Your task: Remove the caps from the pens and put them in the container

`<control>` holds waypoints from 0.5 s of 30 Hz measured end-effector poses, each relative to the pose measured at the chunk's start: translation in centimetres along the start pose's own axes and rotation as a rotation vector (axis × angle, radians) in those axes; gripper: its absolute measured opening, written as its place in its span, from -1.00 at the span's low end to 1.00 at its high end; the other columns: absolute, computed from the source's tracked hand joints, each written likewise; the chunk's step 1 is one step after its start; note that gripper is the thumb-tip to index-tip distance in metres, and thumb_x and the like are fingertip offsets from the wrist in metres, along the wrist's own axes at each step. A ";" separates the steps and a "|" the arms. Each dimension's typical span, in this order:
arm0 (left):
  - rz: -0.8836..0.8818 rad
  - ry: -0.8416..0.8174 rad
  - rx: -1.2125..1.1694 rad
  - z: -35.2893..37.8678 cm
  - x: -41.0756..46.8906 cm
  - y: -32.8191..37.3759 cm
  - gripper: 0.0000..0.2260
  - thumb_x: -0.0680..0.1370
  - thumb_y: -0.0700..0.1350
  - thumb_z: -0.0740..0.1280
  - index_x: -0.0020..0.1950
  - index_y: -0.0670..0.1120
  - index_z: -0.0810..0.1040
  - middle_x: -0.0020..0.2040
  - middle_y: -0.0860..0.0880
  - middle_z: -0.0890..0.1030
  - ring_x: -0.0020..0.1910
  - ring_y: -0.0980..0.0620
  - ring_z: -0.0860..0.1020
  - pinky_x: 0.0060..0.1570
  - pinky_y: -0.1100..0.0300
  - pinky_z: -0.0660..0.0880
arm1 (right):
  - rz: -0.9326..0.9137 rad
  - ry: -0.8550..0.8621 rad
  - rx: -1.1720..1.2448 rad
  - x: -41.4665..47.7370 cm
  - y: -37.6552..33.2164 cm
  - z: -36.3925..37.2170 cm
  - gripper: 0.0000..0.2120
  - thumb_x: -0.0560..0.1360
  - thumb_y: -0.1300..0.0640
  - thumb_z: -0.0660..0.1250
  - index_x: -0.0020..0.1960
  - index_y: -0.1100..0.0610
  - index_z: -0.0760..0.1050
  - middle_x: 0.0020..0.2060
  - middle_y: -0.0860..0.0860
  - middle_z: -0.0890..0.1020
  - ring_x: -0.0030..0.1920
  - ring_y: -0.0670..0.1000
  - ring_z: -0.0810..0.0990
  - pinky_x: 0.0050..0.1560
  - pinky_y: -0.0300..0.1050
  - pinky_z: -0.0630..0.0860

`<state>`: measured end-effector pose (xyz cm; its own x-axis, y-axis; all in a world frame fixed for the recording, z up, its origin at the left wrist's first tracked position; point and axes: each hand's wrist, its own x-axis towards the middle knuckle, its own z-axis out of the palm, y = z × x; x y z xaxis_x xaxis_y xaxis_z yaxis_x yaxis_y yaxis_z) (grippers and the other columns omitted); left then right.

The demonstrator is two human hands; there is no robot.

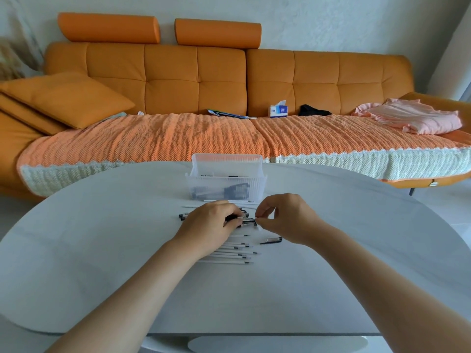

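Hands meet over a pale grey oval table (102, 250) as a person works on a slim plastic pen (244, 220), held level just in front of a clear ribbed plastic container (226, 157). The left hand (211, 225) is curled over the pen's barrel, keeping it low over the tabletop. The right hand (288, 217) pinches the pen's right end between thumb and forefinger, where the small dark cap (252, 220) appears to sit, though the fingers hide most of it. The container stands at the table's far side, and dark pieces, likely caps, show through its wall. A row of thin white uncapped pens (229, 253) lies beside and partly under the left wrist, a cluster of dark-ended pens (184, 216) shows to the left of the left hand, and one loose dark clip-shaped piece (271, 240) rests near the right wrist. Judging by its build, the pen is light and stiff, with a smooth barrel that could slip or roll, so a firm wrap round mid-barrel suits it. The cap, tiny and probably snug, wants a fingertip pinch near its open rim and a straight pull along the pen's line, since a sideways tug could bend the clip or flick the cap away. An orange tufted sofa (204, 80) fills the background.
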<state>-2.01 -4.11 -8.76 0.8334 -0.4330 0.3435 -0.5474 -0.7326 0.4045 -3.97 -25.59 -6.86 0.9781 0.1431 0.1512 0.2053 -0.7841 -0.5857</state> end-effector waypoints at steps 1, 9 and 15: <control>-0.001 0.002 0.000 0.0 0.0 0.0 -0.85 0.57 0.06 0.31 0.08 0.08 0.61 -0.03 0.20 0.58 -0.17 0.18 0.45 -0.15 0.21 0.43 | -0.002 0.001 0.019 0.0 -0.1 0.1 -0.94 0.43 0.02 0.46 -0.17 -0.13 0.62 -0.26 -0.31 0.65 -0.35 -0.07 0.59 -0.31 -0.09 0.62; 0.005 -0.001 -0.005 -0.4 -0.2 0.2 -0.86 0.57 0.05 0.32 0.07 0.08 0.61 -0.04 0.19 0.58 -0.16 0.16 0.45 -0.14 0.20 0.44 | -0.025 0.025 0.067 0.0 -0.9 1.1 -0.92 0.43 0.05 0.48 -0.18 -0.12 0.62 -0.23 -0.25 0.65 -0.41 -0.07 0.56 -0.38 -0.09 0.59; 0.018 -0.032 -0.041 -0.7 -0.3 0.5 -0.86 0.56 0.04 0.34 0.07 0.06 0.62 -0.07 0.16 0.58 -0.14 0.17 0.48 -0.10 0.18 0.48 | -0.056 0.034 0.072 0.0 -1.0 1.8 -0.95 0.44 0.03 0.49 -0.15 -0.09 0.63 -0.22 -0.22 0.66 -0.41 -0.18 0.50 -0.36 -0.37 0.42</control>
<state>-2.59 -4.00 -8.10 0.8249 -0.4633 0.3237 -0.5646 -0.7026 0.4332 -4.10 -23.71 -7.66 0.9634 0.1639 0.2120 0.2630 -0.7299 -0.6310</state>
